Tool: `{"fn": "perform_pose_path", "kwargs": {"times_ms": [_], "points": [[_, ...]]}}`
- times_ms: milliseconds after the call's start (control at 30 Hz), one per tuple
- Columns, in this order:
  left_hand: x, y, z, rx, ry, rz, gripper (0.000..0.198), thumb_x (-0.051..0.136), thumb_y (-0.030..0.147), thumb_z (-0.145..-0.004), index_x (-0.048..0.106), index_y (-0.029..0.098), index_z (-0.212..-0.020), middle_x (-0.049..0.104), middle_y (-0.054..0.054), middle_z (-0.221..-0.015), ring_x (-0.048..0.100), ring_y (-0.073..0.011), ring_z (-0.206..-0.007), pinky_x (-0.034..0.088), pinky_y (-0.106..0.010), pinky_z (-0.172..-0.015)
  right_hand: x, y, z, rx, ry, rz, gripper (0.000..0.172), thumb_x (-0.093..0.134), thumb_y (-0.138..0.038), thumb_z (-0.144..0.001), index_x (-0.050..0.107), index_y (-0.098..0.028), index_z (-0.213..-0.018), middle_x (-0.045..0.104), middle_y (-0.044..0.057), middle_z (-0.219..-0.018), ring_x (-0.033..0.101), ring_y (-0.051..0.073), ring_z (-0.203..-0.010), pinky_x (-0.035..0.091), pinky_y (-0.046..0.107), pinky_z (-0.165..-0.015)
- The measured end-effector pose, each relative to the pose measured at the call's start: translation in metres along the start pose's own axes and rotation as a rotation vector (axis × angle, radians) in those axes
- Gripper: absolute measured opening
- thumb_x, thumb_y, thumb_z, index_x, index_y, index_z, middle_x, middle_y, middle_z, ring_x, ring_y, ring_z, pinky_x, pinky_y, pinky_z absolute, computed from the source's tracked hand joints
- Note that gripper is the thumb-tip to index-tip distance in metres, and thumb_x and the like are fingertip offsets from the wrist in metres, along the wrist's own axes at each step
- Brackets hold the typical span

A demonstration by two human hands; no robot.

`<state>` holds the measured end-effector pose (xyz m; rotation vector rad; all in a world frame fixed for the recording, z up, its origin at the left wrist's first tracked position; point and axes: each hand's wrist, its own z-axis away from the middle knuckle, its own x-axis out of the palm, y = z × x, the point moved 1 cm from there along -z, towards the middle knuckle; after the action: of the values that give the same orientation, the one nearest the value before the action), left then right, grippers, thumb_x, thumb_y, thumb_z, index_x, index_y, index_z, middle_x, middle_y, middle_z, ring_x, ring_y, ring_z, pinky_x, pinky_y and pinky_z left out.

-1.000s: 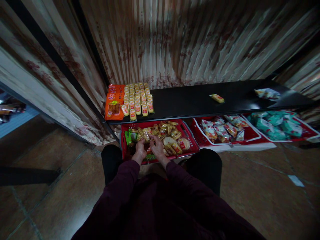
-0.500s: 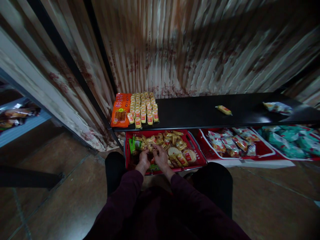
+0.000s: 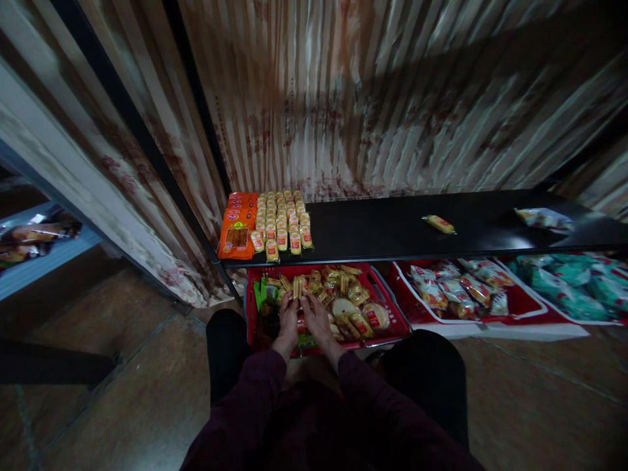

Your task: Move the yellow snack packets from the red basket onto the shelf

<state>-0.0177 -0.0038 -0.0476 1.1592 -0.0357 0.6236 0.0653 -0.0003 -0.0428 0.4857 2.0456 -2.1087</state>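
Over a red basket (image 3: pixel 252 320) of wrapped snacks, my left hand (image 3: pixel 288 322) and my right hand (image 3: pixel 316 319) are close together. Their fingertips close on a small yellow wrapped snack (image 3: pixel 297 286) that points away from me. Around them in the basket lie several clear-wrapped pastries (image 3: pixel 338 278), a green packet (image 3: pixel 265 288) on the left and round flat wrapped cakes (image 3: pixel 375 315) on the right. My fingers hide the near end of the held snack.
Above the basket runs a black shelf (image 3: pixel 367 229). On it are orange packets (image 3: pixel 238 229), rows of small yellow cakes (image 3: pixel 282 222), a single wrapped cake (image 3: pixel 440 224) and a white packet (image 3: pixel 543 219). More baskets of snacks (image 3: pixel 456 288) stand right, a shelf post (image 3: pixel 199 104) left.
My hands have drawn together, and the yellow wrapped snack now shows upright between their fingertips. The whole view has shifted slightly, with the shelf and baskets lower in the picture.
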Motion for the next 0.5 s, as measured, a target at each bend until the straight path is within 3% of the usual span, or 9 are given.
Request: {"fn": "perform_pose_path", "kwargs": {"times_ms": [167,367,500], "points": [[0.002,0.005,0.006,0.118,-0.027,-0.019,0.029,0.061,0.021,-0.073,0.067,0.021,-0.102,0.064,-0.006,-0.119,0.056,-0.0193,-0.113,0.039,-0.030,-0.100,-0.001,-0.005,-0.002,-0.018,0.040,-0.062,0.042,0.050,-0.051,-0.082,0.065,-0.021,-0.107,0.070,0.009,-0.107,0.067,0.023,-0.093,0.051,0.039,-0.086],[0.005,0.015,0.013,0.234,0.014,-0.113,0.029,0.061,0.007,-0.066,0.069,0.020,-0.091,0.065,-0.007,-0.114,0.053,-0.0212,-0.117,0.032,-0.032,-0.108,-0.003,-0.008,-0.003,-0.063,0.099,-0.064,0.039,0.055,-0.050,-0.079,0.067,-0.020,-0.101,0.072,0.008,-0.097,0.067,0.024,-0.088,0.053,0.039,-0.082],[0.007,0.019,0.016,0.308,0.005,-0.239,0.036,0.057,0.005,-0.067,0.067,0.021,-0.098,0.063,-0.008,-0.116,0.052,-0.0221,-0.115,0.032,-0.035,-0.108,-0.002,-0.007,-0.008,-0.096,0.097,-0.031,0.039,0.054,-0.052,-0.079,0.068,-0.020,-0.097,0.072,0.007,-0.091,0.066,0.022,-0.083,0.053,0.038,-0.079]]}}
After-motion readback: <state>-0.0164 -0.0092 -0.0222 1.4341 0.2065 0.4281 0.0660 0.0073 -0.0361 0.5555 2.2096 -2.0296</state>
